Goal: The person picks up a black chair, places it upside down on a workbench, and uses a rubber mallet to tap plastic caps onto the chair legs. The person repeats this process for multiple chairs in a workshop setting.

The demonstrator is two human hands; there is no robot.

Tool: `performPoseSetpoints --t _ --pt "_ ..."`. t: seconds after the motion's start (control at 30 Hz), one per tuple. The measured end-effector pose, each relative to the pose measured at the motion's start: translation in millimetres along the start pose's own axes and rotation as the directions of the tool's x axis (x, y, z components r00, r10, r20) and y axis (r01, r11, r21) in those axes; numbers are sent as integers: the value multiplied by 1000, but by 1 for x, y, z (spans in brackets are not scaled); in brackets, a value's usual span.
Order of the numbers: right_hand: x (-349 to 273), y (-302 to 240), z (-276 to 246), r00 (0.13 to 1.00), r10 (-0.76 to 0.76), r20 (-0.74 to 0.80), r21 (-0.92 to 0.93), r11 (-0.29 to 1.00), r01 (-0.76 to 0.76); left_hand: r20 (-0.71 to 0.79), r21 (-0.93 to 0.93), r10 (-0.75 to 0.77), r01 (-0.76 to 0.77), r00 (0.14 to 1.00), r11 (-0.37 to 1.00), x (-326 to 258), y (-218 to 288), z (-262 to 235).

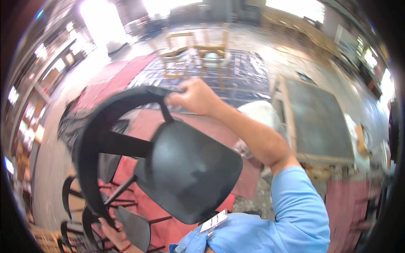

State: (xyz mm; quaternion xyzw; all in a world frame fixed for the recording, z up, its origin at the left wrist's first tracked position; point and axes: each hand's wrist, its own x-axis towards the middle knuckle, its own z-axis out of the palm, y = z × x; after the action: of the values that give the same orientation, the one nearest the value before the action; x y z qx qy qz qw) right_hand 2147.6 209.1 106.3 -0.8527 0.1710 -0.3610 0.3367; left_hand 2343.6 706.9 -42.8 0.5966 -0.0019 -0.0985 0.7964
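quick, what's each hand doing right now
Left hand: low at the black chair, grip cannot be told.
Right hand: closed on the chair's curved backrest.

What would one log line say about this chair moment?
right hand: gripping curved backrest of black chair | left hand: low on chair's frame, grip unclear | chair: lifted, tilted | below: red mat, more black chairs

black chair (190, 168): matt smooth finish | wooden chairs (211, 52): bare wood | sleeve (299, 206): blue cloth
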Motion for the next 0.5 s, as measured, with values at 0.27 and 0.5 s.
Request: performPoseSetpoints --t 0.27,0.5 --pt "-225 -112 -376 859 23 -511 -266 947 -183 499 -167 395 -362 771 917 -146 96 206" --pt "-447 -68 -635 479 102 -872 119 993 6 814 -223 551 -776 185 590 -341 151 507"
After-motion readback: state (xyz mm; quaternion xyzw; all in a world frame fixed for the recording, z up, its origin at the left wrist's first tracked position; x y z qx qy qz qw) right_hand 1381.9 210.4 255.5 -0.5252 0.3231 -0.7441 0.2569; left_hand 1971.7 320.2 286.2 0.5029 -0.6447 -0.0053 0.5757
